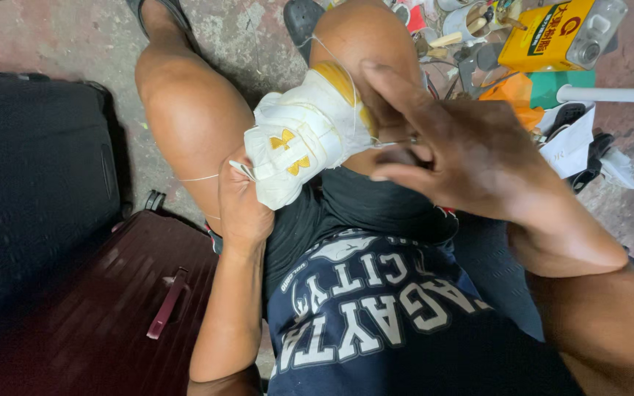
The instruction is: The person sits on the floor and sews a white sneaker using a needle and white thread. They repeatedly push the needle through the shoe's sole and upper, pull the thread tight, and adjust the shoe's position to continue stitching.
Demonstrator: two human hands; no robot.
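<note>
Snugly in-hand: padded white shoe [299, 143]

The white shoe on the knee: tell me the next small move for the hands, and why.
Probably draw the right hand further away to pull the thread taut. Its fingers pinch at the white shoe, a loose thread loops over the knee, and the left hand grips the shoe from below, steadying it.

Soft daylight, blurred edges, wide-angle stretch
</note>
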